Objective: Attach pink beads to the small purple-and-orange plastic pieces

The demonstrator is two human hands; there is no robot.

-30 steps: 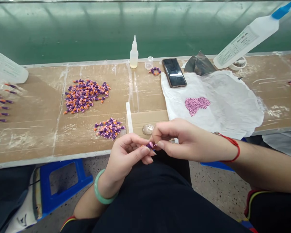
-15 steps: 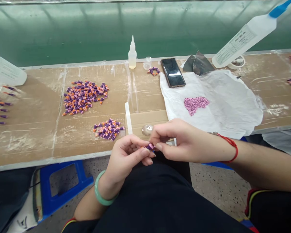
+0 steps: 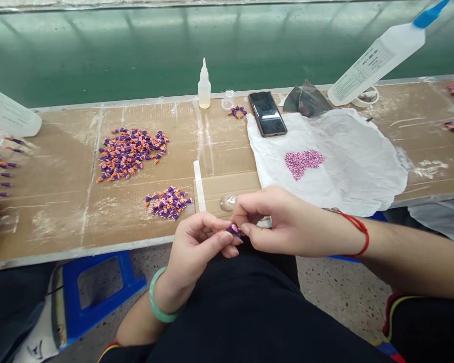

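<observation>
Piece (image 3: 233, 229) (1, purple/pink) was gripped in L hand (image 3: 196, 244), its end pinched by R hand (image 3: 278, 224), nr. table's near edge (image 3: 79, 250), w/ 2 purple-orange piles (image 3: 132, 154) to L & 2 lg. bottles (image 3: 378, 63), label txt illegible.

The small piece (image 3: 234, 228) is showing purple and pink, while the large pile (image 3: 130, 154) and the smaller pile (image 3: 169, 203) are mixing purple, orange and pink. The grains (image 3: 304, 162) are looking pink against the white sheet (image 3: 348, 166). The bangle (image 3: 153, 298) is showing pale green, the wrist cord (image 3: 357, 222) red, and the dark sleeve (image 3: 429, 325) is carrying red and yellow stripes.
</observation>
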